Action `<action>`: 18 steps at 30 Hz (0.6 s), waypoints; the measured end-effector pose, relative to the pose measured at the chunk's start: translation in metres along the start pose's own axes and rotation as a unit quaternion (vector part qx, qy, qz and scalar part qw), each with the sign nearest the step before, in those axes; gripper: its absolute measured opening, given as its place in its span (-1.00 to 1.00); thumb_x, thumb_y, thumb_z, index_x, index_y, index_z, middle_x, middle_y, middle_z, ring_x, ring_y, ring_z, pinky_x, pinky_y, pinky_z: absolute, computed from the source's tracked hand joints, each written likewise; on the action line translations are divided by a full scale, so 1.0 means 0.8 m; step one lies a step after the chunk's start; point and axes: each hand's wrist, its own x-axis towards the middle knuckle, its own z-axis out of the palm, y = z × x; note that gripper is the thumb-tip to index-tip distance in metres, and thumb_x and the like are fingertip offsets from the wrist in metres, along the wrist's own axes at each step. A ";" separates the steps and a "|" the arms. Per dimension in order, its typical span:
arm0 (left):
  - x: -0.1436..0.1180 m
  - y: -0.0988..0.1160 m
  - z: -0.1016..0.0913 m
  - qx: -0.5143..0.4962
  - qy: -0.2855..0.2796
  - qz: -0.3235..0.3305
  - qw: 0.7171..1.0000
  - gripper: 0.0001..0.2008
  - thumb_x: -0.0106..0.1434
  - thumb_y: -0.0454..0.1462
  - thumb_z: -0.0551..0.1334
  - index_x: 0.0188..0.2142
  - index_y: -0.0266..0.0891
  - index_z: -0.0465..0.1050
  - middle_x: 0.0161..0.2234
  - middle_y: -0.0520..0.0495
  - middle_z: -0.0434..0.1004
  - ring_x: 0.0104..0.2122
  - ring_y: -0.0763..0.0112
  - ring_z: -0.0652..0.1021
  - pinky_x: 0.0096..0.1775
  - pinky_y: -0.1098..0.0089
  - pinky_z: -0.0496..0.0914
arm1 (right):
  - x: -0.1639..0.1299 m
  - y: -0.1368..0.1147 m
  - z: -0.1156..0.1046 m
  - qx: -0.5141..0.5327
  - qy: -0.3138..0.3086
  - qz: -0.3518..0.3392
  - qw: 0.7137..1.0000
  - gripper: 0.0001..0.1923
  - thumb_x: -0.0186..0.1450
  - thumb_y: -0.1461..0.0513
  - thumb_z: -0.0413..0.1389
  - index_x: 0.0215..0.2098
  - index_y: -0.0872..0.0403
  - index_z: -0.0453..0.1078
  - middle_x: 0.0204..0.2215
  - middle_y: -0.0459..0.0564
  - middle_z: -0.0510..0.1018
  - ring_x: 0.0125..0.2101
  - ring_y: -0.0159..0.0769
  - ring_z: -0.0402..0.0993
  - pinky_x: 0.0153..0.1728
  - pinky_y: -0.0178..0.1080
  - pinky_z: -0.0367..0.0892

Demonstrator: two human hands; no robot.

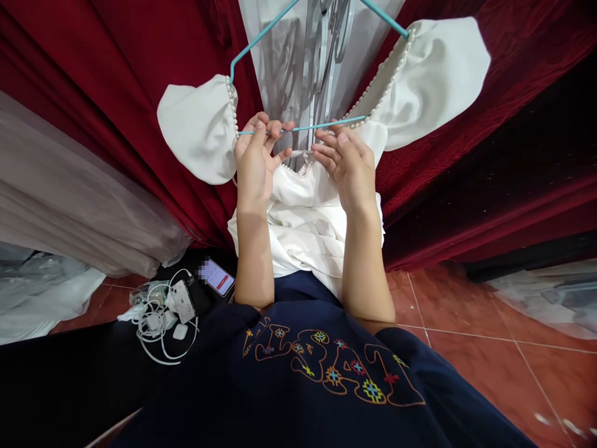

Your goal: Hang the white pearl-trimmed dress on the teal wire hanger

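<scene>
A white satin dress (303,218) with puffed sleeves and a pearl-trimmed neckline hangs on a teal wire hanger (298,129) in front of me. My left hand (255,163) is raised at the neckline, fingers curled around the hanger's lower bar and the pearl edge. My right hand (347,163) is beside it, fingertips pinching the fabric and pearl trim at the centre of the neckline just under the bar. The hands nearly touch. Part of the neckline is hidden behind my fingers.
Dark red velvet garments (489,155) hang on both sides, a beige gown (69,186) at left, a clear plastic cover (312,56) behind. On the red tile floor (489,348) lie a lit phone (218,277), white chargers and cables (163,314), and plastic sheets (545,298).
</scene>
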 end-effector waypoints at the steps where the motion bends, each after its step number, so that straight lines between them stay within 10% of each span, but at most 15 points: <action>1: 0.000 0.001 0.001 -0.007 -0.001 -0.002 1.000 -0.77 0.52 -0.01 0.12 -0.12 -0.08 0.28 -0.14 -0.11 0.48 0.19 0.16 0.51 -0.07 0.33 0.53 | -0.001 -0.008 0.003 0.025 -0.021 0.012 0.999 -0.44 0.27 -0.28 0.09 0.00 -0.13 0.41 0.11 -0.03 0.52 0.14 -0.19 0.50 0.14 -0.05 0.49; 8: -0.024 0.023 0.029 -0.052 0.030 -0.001 0.998 -0.76 0.56 -0.08 0.05 -0.08 -0.17 0.35 -0.10 -0.15 0.57 0.09 0.22 0.59 0.05 0.28 0.50 | -0.015 -0.038 0.028 0.360 -0.038 0.052 0.931 -0.75 0.41 -0.05 0.03 -0.09 -0.18 0.43 -0.02 -0.27 0.59 0.23 -0.37 0.39 0.33 -0.12 0.32; 12: -0.039 0.027 0.022 0.066 0.032 -0.019 0.997 -0.60 0.45 0.07 0.17 -0.20 -0.20 0.49 -0.26 -0.14 0.62 -0.21 0.25 0.67 -0.21 0.36 0.54 | -0.013 -0.033 0.028 0.416 -0.012 0.068 0.907 -0.80 0.37 -0.04 0.10 -0.16 -0.18 0.44 -0.11 -0.24 0.61 0.23 -0.33 0.39 0.28 -0.10 0.38; 18: -0.027 0.006 0.003 0.195 0.255 0.226 0.920 -0.71 0.27 -0.23 0.44 -0.16 -0.13 0.34 -0.32 0.03 0.49 -0.30 0.41 0.55 -0.21 0.42 0.46 | -0.010 -0.026 0.035 0.359 0.017 0.073 0.930 -0.70 0.25 -0.12 0.17 -0.18 -0.18 0.42 -0.08 -0.12 0.59 0.31 -0.21 0.30 0.18 0.04 0.46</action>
